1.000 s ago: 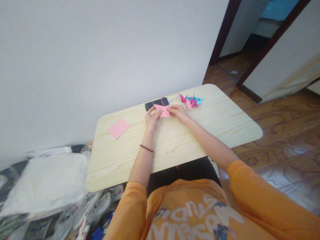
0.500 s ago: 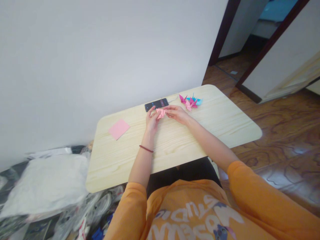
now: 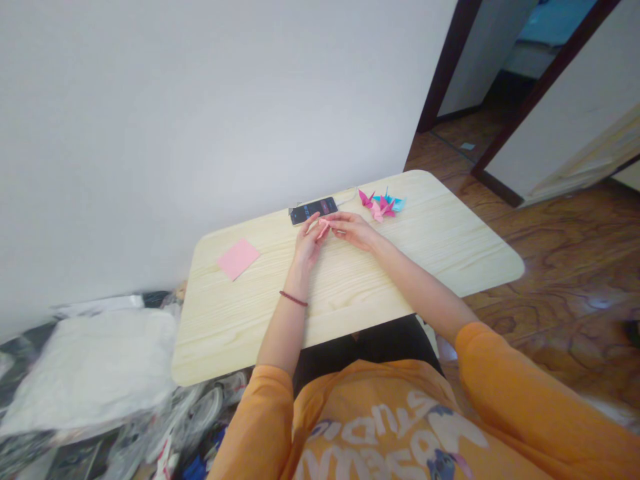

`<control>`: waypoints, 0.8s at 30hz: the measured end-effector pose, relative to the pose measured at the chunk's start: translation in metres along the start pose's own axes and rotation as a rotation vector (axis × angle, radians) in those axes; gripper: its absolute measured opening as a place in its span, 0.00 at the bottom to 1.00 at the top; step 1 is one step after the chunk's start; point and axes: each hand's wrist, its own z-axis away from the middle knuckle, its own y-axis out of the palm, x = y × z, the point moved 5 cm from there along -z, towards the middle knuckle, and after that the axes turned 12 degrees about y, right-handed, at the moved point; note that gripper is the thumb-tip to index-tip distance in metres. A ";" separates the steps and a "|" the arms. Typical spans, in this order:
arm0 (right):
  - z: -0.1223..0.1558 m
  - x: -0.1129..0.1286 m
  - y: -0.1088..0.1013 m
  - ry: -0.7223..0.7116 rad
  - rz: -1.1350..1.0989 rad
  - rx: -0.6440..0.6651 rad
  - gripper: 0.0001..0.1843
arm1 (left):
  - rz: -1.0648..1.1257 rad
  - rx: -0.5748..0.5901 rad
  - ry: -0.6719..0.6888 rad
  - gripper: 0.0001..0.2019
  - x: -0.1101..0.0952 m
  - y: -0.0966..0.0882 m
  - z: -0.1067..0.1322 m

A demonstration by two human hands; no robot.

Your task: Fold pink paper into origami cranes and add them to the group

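Note:
A narrow folded piece of pink origami paper (image 3: 323, 229) is pinched between my two hands, just in front of a black smartphone (image 3: 313, 211). My left hand (image 3: 307, 243) holds its near end, with a red bead bracelet (image 3: 293, 299) on that wrist. My right hand (image 3: 353, 230) grips it from the other side. Several folded paper cranes (image 3: 381, 205) in pink, magenta and blue lie just beyond my right fingers. A flat square of pink paper (image 3: 239, 259) lies on the light wooden table (image 3: 440, 250), left of my hands.
A white wall (image 3: 200, 133) runs along the table's far edge. White plastic bags (image 3: 90, 367) are heaped on the floor at the left. Patterned brown flooring (image 3: 565, 267) and a dark-framed doorway (image 3: 450, 67) lie to the right. A thin cable meets the phone.
The pink paper has gone from a wider flat triangular shape to a narrow, slimmer fold. It now sits almost hidden between my fingers, and my hands have drawn closer around it.

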 end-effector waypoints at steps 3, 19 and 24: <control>0.000 -0.001 0.000 0.004 -0.017 0.013 0.17 | 0.006 -0.006 -0.022 0.17 0.002 -0.001 -0.001; 0.001 0.003 -0.002 -0.013 -0.001 -0.052 0.18 | 0.027 -0.056 -0.082 0.06 0.004 -0.001 -0.003; -0.002 0.007 -0.009 -0.133 0.156 -0.150 0.15 | -0.091 -0.032 0.068 0.15 -0.002 -0.003 -0.003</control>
